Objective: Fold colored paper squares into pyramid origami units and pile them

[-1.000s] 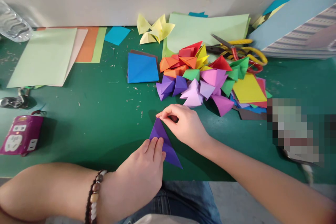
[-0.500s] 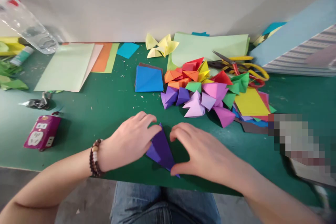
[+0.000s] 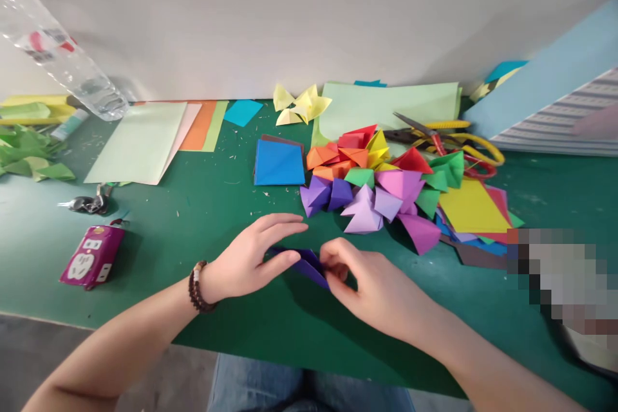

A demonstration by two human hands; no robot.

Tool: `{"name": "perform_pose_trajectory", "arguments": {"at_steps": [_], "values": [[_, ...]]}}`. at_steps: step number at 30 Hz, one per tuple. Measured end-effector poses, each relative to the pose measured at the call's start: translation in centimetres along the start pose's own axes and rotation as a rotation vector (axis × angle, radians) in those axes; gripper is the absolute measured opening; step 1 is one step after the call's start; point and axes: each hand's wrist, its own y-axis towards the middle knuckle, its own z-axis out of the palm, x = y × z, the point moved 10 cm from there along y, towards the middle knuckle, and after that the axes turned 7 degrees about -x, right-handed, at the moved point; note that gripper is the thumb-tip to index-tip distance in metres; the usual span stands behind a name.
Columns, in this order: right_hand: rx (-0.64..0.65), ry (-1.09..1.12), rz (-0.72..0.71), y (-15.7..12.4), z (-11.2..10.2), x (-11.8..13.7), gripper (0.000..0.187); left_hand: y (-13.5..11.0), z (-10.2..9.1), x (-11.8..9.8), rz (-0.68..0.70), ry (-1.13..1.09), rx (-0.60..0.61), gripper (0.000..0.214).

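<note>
A folded dark purple paper piece (image 3: pixel 305 262) lies low on the green table mat (image 3: pixel 203 206) between my two hands. My left hand (image 3: pixel 251 254), with a bead bracelet on the wrist, has its thumb and fingers closed on the piece's left side, index finger stretched out over it. My right hand (image 3: pixel 371 286) pinches the piece's right edge with thumb and fingertips. Just beyond lies a pile of folded paper shapes (image 3: pixel 376 180) in orange, red, yellow, green, pink and purple.
A blue paper square (image 3: pixel 279 163) lies behind the hands. Pale green and orange sheets (image 3: pixel 145 141) sit at the left, scissors (image 3: pixel 434 132) at the back right, yellow folded shapes (image 3: pixel 297 106) by the wall. A plastic bottle (image 3: pixel 62 67), keys (image 3: pixel 87 204) and a magenta pouch (image 3: pixel 91 264) are at the left.
The purple piece, first flat and upright as a triangle, now lies lower and flatter between my hands. My left hand moved up beside it, and my right hand shifted to pinch its right edge.
</note>
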Motion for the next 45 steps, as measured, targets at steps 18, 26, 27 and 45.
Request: {"name": "perform_pose_trajectory", "arguments": {"at_steps": [18, 26, 27, 45], "values": [[0.135, -0.270, -0.158, 0.0, -1.4, -1.1, 0.044, -1.7, 1.1, -2.3, 0.281, 0.256, -0.170, 0.009], [0.192, 0.017, -0.200, 0.3, -0.9, 0.0, 0.010, -3.2, 3.5, -4.0, 0.268, 0.370, -0.143, 0.017], [0.199, 0.063, -0.133, 0.6, -0.7, -0.7, 0.008, -3.5, 3.9, -4.3, 0.277, 0.386, -0.139, 0.021], [0.065, -0.008, 0.118, 2.8, 0.8, -3.8, 0.030, -6.4, 6.4, -8.6, 0.529, 0.293, -0.018, 0.025]]}}
